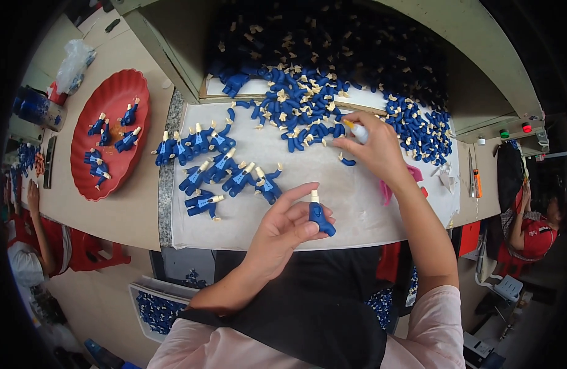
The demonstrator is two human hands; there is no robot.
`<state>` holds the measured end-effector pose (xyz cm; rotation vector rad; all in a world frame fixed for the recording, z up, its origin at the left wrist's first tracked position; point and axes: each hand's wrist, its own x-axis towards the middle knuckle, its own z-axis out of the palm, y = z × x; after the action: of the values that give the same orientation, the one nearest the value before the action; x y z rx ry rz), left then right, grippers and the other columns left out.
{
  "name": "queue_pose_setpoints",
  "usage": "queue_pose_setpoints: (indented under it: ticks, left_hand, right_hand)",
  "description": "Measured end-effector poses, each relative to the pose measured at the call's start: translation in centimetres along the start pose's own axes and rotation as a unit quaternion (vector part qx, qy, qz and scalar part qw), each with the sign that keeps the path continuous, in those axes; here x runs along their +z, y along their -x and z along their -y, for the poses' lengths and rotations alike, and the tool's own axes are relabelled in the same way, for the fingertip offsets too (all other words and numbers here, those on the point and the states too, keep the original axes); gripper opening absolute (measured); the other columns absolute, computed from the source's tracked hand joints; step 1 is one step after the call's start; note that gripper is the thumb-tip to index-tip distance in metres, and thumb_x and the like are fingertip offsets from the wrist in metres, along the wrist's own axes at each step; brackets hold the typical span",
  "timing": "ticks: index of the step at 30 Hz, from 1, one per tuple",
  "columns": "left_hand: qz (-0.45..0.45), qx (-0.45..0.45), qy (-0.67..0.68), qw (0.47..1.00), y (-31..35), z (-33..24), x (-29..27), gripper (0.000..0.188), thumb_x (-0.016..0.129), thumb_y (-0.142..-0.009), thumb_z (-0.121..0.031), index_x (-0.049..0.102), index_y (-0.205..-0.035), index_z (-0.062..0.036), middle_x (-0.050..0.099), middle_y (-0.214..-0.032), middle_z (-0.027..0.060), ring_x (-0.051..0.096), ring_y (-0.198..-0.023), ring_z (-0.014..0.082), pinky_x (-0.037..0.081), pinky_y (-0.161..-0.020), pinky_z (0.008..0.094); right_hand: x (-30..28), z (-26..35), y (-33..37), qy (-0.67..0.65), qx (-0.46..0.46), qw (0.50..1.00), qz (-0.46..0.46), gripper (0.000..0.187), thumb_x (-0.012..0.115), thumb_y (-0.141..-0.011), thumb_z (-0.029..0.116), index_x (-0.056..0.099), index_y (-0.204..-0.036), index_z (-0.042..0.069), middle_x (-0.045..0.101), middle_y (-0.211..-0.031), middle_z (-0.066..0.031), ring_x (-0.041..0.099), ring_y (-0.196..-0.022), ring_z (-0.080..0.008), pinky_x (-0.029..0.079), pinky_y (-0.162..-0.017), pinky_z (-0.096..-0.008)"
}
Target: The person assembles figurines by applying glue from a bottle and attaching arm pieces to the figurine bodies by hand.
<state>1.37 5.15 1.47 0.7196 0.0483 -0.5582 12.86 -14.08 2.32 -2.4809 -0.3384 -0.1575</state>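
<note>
My left hand (280,227) pinches a small blue figure body (321,220) with a cream neck peg, held upright near the front edge of the work surface. My right hand (382,150) grips a small white squeeze bottle (359,132) with a yellow tip, which points toward the pile of loose blue arms (299,98) with cream hands. Just below that hand lies a single blue arm (347,161). To the left, several blue figure bodies (222,165) lie in loose rows, some with arms attached.
A red scalloped tray (86,154) with several figures stands at the left. Behind the white sheet (259,215) is a deep shelf full of blue parts. An orange-handled tool (478,183) and pink cloth (387,194) lie at right. Co-workers (539,237) sit at both sides.
</note>
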Motion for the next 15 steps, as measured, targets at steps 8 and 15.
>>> queue_pose_setpoints:
  ticks: [8, 15]
  left_hand:
    - [0.000, 0.006, -0.007, 1.000, -0.1, -0.1, -0.1, 0.052, 0.056, -0.079, -0.007, 0.032, -0.125, -0.0088, 0.054, -0.100, 0.0110, 0.053, -0.096, 0.0191, 0.044, -0.080, 0.0286]
    - [-0.008, 0.009, -0.015, 1.000, 0.2, -0.1, 0.2, 0.052, 0.056, -0.079, -0.008, 0.032, -0.125, -0.0087, 0.054, -0.099, 0.0107, 0.053, -0.095, 0.0186, 0.044, -0.080, 0.0286]
  right_hand:
    - [-0.3, -1.1, 1.4, -0.009, 0.049, 0.998, -0.039, 0.018, 0.059, -0.071, 0.007, 0.060, -0.088, 0.001, 0.062, -0.083, -0.0105, 0.059, -0.075, -0.0214, 0.044, -0.070, -0.0266]
    - [0.5, 0.1, 1.1, 0.011, 0.000, 0.999, -0.032, 0.019, 0.060, -0.071, 0.008, 0.059, -0.089, 0.001, 0.059, -0.087, -0.0115, 0.058, -0.077, -0.0246, 0.044, -0.069, -0.0291]
